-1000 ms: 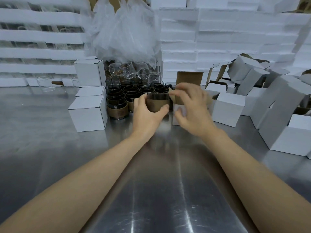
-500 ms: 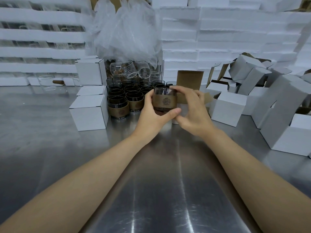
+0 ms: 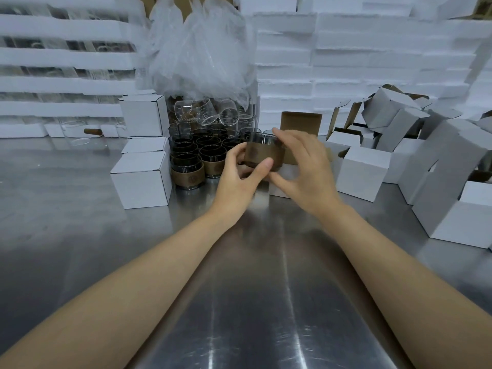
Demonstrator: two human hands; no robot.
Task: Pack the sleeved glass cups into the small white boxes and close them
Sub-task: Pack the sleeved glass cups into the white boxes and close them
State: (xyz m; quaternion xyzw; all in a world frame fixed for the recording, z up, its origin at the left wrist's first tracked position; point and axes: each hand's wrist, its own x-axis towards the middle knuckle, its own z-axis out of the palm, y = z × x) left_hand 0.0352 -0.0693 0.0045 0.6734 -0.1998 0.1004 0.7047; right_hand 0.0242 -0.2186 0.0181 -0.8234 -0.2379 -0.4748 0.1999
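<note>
1. Cup (image 3: 262, 155) w/ brown sleeve is up off the table (image 3: 255, 302), held btwn both my hands.
2. Left hand (image 3: 239, 179) grips its left side, thumb on the front.
3. Right hand (image 3: 303, 169) holds the right side, fingers over the rim.
4. Open box (image 3: 287, 179) just behind; more cups (image 3: 197, 155) to the left.

Both hands up over the steel table (image 3: 253, 302), sharing one sleeved cup (image 3: 262, 155): left hand (image 3: 241, 182) gripping its near side, thumb across the brown sleeve; right hand (image 3: 306, 171) pinching the rim from the right. Just behind the cup, an open box (image 3: 300, 125) with flap raised. Left of the hands, a cluster of cups (image 3: 202, 153), then closed boxes (image 3: 141, 177) towards the left edge. Towards the right edge, a heap of empty boxes (image 3: 426, 161). Along the far edge, foam slabs (image 3: 359, 49) and clear bags (image 3: 202, 49).
</note>
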